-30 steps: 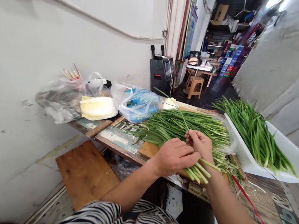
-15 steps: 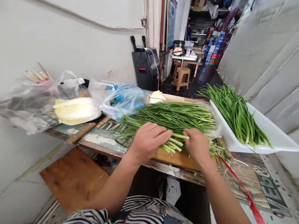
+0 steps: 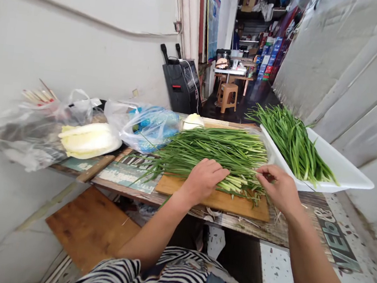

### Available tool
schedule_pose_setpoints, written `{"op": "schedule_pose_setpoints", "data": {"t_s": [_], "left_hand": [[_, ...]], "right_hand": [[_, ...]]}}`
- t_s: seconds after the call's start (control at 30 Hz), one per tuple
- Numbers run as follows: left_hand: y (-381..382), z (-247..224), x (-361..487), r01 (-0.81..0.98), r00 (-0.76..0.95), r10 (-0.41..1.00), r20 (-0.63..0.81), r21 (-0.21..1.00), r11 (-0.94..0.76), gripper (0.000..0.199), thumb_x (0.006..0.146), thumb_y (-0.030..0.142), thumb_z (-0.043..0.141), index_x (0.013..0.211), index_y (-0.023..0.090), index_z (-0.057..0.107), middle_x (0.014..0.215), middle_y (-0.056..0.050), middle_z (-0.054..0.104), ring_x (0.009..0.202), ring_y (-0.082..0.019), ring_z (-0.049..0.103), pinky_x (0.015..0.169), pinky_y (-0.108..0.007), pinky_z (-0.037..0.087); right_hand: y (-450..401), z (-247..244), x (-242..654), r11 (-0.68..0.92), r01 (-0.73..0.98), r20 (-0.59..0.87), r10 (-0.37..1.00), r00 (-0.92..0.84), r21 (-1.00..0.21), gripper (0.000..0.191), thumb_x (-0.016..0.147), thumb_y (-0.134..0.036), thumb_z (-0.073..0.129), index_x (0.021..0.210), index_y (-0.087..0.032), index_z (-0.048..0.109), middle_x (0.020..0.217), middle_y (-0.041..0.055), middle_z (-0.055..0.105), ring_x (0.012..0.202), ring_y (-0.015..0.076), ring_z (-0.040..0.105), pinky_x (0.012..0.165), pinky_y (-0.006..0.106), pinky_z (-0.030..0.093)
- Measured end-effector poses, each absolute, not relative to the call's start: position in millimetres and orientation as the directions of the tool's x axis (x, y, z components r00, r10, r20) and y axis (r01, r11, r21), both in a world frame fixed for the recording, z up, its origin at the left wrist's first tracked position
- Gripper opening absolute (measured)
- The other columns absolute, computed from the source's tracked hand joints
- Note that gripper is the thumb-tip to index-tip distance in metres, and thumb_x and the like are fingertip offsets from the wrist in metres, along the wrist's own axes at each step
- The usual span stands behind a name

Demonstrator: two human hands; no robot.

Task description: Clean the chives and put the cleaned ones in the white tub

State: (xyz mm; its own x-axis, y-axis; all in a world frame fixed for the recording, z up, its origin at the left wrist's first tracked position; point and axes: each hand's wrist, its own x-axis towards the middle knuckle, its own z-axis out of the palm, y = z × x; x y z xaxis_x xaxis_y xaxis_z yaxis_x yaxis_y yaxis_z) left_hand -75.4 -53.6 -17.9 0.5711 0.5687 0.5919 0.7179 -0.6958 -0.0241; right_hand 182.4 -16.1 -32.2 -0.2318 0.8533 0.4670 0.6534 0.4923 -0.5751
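A large pile of garlic chives (image 3: 215,147) lies on a wooden cutting board (image 3: 183,188), pale stalk ends to the right. My left hand (image 3: 206,180) is closed around a bundle at the near side of the pile, and its stalk ends stick out past my thumb. Just off the right-hand stalk ends, my right hand (image 3: 278,187) has thumb and fingers drawn together in a pinch; what lies between the fingertips is too small to make out. Loose trimmings lie at the board's right end.
At the right stands a white tray (image 3: 351,173) holding more chives. A cut napa cabbage (image 3: 90,139), a knife handle (image 3: 96,168) and plastic bags (image 3: 142,127) lie to the left. Another pale vegetable piece (image 3: 194,121) sits behind the pile. A black speaker (image 3: 183,84) stands beyond the table.
My right hand has moved right, away from my left hand, to the stalk ends. My left hand has shifted slightly right with the bundle. The red ribbon is out of sight now.
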Motion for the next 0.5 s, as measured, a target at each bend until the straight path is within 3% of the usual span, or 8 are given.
{"op": "schedule_pose_setpoints", "data": {"t_s": [0.13,0.27,0.37,0.5], "left_hand": [[-50,-20,-59,0.656,0.561,0.513,0.65,0.028,-0.754,0.036,0.088,0.01,0.042,0.116,0.014,0.063,0.121,-0.012,0.066,0.113,-0.022,0.055,0.093,-0.038,0.042],[-48,-26,-48,0.66,0.562,0.591,0.579,0.117,-0.742,0.041,0.086,0.011,0.042,0.121,0.017,0.061,0.112,-0.009,0.07,0.099,-0.02,0.06,0.086,-0.036,0.044],[-49,-28,-48,0.676,0.549,0.628,0.551,0.148,-0.722,0.037,0.084,0.011,0.046,0.115,0.017,0.064,0.105,-0.008,0.071,0.092,-0.02,0.059,0.08,-0.035,0.042],[-49,-25,-54,0.7,0.564,0.659,0.498,0.134,-0.701,0.036,0.081,0.008,0.049,0.112,0.016,0.064,0.106,-0.008,0.069,0.094,-0.021,0.056,0.079,-0.035,0.041]], "right_hand": [[-41,-30,168,0.48,0.427,0.458,0.874,-0.16,-0.767,0.017,0.084,-0.036,0.062,0.087,-0.021,0.067,0.086,0.0044,0.07,0.074,0.017,0.062,0.072,0.031,0.05],[-52,-31,155,0.479,0.28,0.457,0.878,-0.144,-0.832,0.015,0.082,-0.031,0.062,0.09,-0.02,0.068,0.084,0.0037,0.071,0.073,0.0165,0.064,0.068,0.029,0.052],[-51,-32,151,0.532,0.335,0.501,0.846,-0.179,-0.778,0.015,0.081,-0.026,0.058,0.09,-0.021,0.07,0.087,0.0039,0.073,0.078,0.0179,0.067,0.071,0.03,0.053],[-43,-39,156,0.606,0.573,0.556,0.78,-0.288,-0.552,0.019,0.082,-0.021,0.053,0.085,-0.02,0.071,0.087,0.0067,0.073,0.08,0.0212,0.068,0.072,0.033,0.053]]}}
